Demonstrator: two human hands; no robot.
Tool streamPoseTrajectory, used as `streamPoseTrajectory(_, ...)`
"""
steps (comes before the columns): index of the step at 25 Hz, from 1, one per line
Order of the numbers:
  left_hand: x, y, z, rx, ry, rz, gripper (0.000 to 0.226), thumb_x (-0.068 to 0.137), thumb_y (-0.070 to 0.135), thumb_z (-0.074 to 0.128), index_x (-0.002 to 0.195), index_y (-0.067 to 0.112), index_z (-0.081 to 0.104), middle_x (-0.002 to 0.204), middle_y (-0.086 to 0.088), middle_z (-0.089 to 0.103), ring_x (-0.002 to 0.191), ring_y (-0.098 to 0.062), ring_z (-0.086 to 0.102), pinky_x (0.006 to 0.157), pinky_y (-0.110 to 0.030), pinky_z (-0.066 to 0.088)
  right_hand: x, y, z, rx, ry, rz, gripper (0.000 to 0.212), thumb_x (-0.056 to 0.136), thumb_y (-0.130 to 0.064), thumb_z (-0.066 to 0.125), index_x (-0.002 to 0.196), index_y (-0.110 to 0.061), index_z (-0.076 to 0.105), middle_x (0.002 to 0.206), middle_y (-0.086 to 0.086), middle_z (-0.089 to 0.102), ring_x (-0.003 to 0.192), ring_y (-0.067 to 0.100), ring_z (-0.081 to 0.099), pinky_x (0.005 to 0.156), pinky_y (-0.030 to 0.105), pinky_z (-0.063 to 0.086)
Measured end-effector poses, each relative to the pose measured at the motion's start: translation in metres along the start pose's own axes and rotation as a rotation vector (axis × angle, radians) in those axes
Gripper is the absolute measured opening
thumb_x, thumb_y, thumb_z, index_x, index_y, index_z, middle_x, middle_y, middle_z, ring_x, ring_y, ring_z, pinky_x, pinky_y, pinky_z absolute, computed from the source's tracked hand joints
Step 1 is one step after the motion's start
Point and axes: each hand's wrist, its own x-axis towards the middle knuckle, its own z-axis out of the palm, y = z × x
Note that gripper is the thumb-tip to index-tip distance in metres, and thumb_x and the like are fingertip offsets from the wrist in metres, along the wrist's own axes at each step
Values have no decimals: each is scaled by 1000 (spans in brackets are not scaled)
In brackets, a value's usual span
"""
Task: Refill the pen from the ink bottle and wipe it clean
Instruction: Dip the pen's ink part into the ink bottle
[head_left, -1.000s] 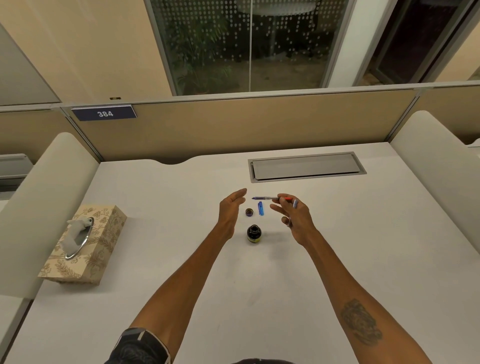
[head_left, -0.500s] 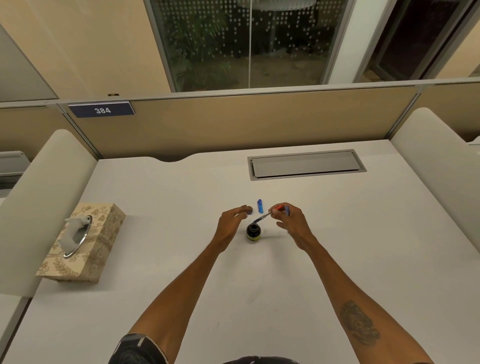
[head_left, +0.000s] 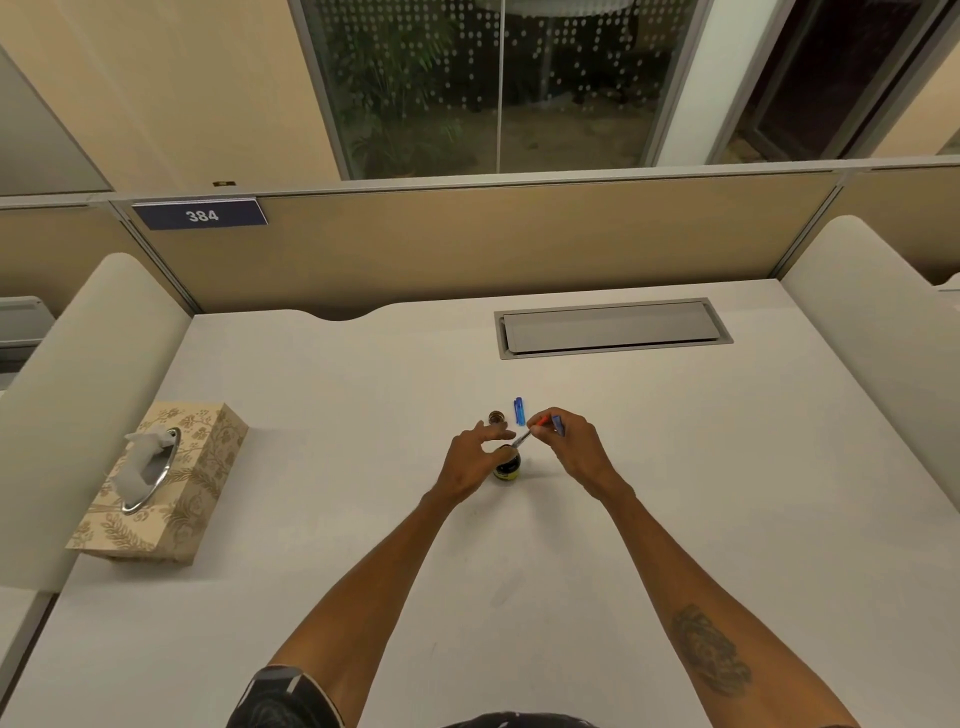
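While the right hand (head_left: 574, 452) pinched the pen (head_left: 529, 435), its tip slanted down at the mouth of the ink bottle (head_left: 507, 467), the left hand (head_left: 467, 465) curved beside that bottle; whether it gripped it, I could not tell. Just beyond lay 2 caps, a bottle cap (head_left: 497, 416) and a blue pen cap (head_left: 519, 419). The tissue box (head_left: 171, 483) sat well apart at the desk's (head_left: 363, 519) left edge, white desktop stretching between.
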Motion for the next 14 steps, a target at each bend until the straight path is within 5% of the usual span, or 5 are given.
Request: streamPoseTrajectory(14, 6, -1, 11, 21, 47, 30, 23, 89, 14, 70, 111, 10, 76, 141, -6, 60, 146, -28, 35, 120, -46, 25, -1, -3, 6, -23, -64, -1, 14, 94, -14, 63, 104, -8, 71, 100, 3, 71, 94, 19, 65, 86, 20, 49)
